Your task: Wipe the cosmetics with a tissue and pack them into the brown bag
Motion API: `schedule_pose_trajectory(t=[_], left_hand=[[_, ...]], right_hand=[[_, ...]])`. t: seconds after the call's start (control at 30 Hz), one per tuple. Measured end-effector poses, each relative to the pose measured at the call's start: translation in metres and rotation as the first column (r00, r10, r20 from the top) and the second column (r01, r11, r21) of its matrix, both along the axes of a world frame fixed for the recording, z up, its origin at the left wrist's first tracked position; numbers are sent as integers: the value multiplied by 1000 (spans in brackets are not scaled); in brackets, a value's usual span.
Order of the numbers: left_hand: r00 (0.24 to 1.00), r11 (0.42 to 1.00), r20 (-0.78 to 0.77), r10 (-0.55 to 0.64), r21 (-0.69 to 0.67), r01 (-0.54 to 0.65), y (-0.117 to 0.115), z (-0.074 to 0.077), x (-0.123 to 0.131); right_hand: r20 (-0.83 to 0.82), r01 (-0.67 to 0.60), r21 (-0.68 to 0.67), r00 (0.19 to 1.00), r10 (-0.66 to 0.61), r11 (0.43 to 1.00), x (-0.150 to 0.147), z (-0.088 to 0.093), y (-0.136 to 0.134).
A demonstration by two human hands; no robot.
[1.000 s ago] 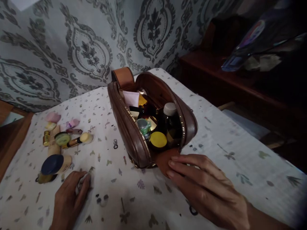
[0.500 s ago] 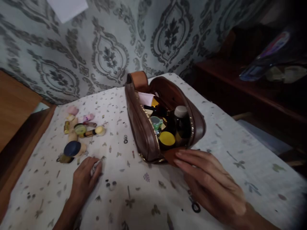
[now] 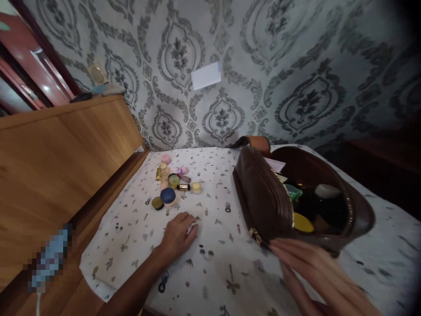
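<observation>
A brown leather toiletry bag (image 3: pixel 263 197) stands unzipped on the right of the table. My right hand (image 3: pixel 319 272) pinches its near end beside the gold zipper pulls (image 3: pixel 255 236). Inside the bag are a yellow lid (image 3: pixel 303 223), a green item (image 3: pixel 292 192), a bottle with a pale cap (image 3: pixel 327 191) and a pale packet (image 3: pixel 275 165). My left hand (image 3: pixel 179 232) rests on the cloth with curled fingers; a whitish patch shows between thumb and forefinger, too unclear to name. Beyond it lie several cosmetics, among them a dark blue round lid (image 3: pixel 168 196) and a pale yellow jar (image 3: pixel 196 188).
A patterned white cloth (image 3: pixel 210 202) covers the table. Wooden furniture (image 3: pixel 66 145) borders the left side, with a blurred-out object (image 3: pixel 51 256) on its lower ledge. Behind stands a wallpapered wall with a white paper (image 3: pixel 206 76). Dark furniture (image 3: pixel 381 162) is at the right.
My view has swung left and up, so the bag and both hands appear farther right. My right hand stays at the bag's near end; the left hand remains curled on the cloth.
</observation>
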State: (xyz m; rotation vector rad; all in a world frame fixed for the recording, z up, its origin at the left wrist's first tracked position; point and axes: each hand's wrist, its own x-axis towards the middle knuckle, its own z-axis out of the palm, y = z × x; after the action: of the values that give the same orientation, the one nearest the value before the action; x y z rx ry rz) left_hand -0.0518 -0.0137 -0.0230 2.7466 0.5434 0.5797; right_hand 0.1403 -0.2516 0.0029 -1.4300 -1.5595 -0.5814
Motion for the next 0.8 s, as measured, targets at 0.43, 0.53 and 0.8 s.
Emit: schedule_pose_trajectory(t=[0.43, 0.53, 0.8], left_hand=[[966, 989, 224, 131, -92, -113, 75, 67, -10], [906, 948, 294, 306, -186, -260, 128, 79, -10], [822, 837, 269, 502, -391, -383, 228, 66, 0]], right_hand=[[-776, -466, -393, 630, -15, 792, -52, -29, 121], [-817, -489, -389, 575, -47, 780, -48, -37, 121], [-832, -523, -388, 554, -44, 758, -47, -34, 115]])
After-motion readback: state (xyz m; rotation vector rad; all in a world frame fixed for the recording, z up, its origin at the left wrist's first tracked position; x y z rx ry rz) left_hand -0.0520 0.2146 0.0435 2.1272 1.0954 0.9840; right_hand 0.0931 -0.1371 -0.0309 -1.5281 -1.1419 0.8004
